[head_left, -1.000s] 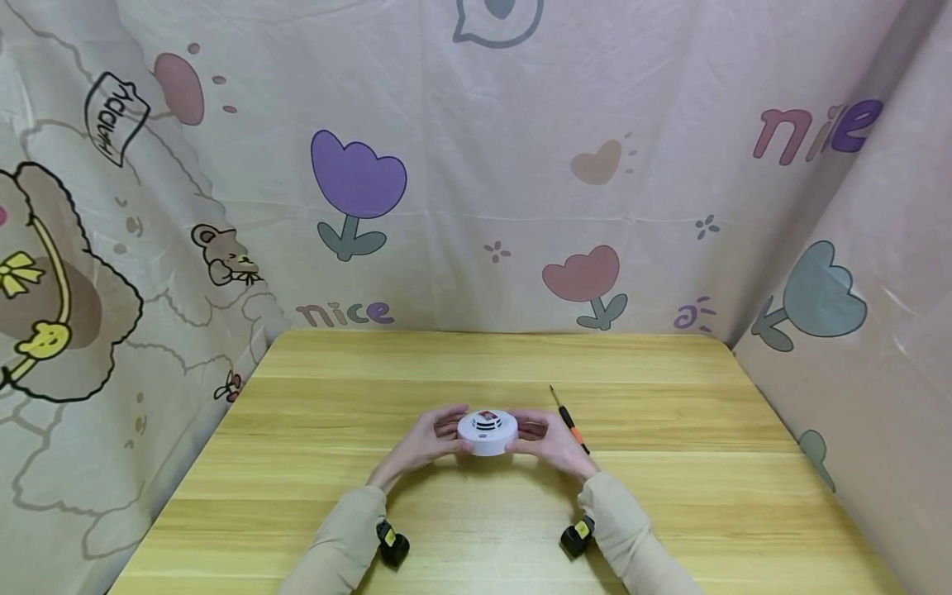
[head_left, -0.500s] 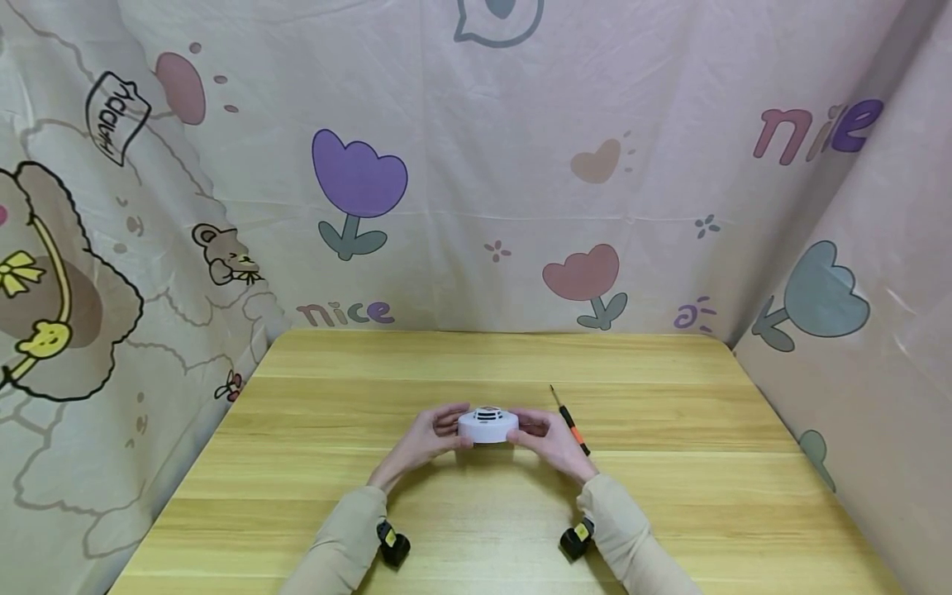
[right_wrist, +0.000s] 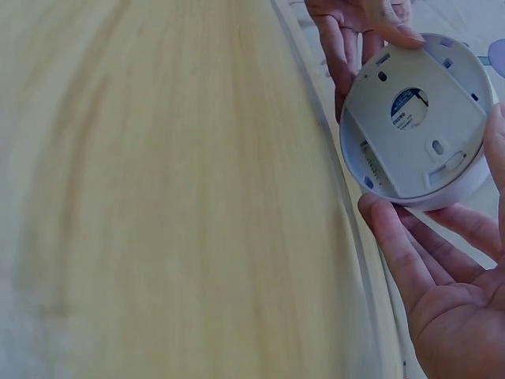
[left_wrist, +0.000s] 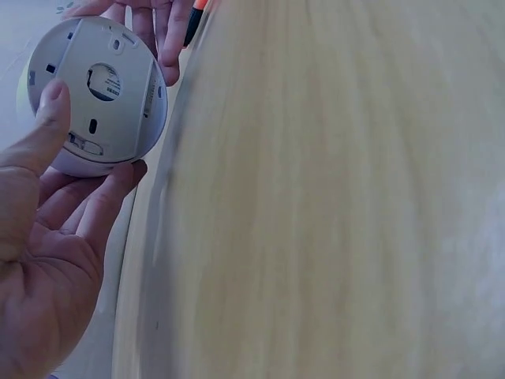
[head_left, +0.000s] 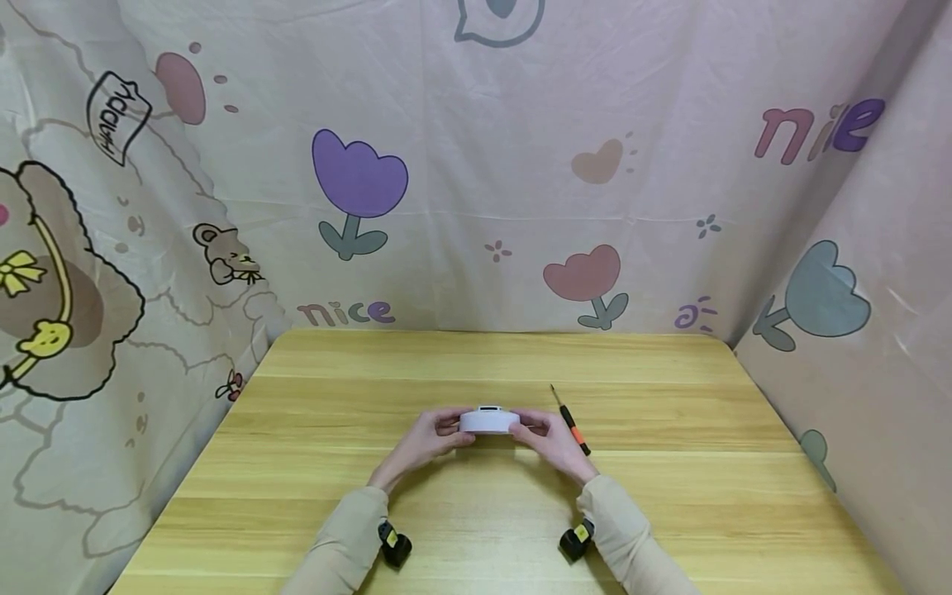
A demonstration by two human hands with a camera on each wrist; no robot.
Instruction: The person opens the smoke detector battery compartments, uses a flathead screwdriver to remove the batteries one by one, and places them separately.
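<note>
A white round smoke detector point(head_left: 489, 424) is held up over the wooden table, its slotted cap uppermost. On its left side, my left hand point(head_left: 430, 434) grips the rim between thumb and fingers. My right hand point(head_left: 549, 436) pinches the opposite side the same way. Both wrist views show its underside, a flat mounting plate point(left_wrist: 87, 126) with small slots and a round central hole. A printed label point(right_wrist: 409, 115) shows through that hole. Just beyond the right hand lies a thin screwdriver point(head_left: 573, 427) with a black and orange handle.
The wood-grain table point(head_left: 335, 372) runs back to a printed cloth curtain point(head_left: 461, 165), which also hangs along both sides. Small black cameras point(head_left: 395, 545) are strapped at the two beige sleeves point(head_left: 632, 529).
The smoke detector has tipped and risen slightly in both hands, so its top cap and red label have turned out of the head view and its side faces forward. The screwdriver has stayed put.
</note>
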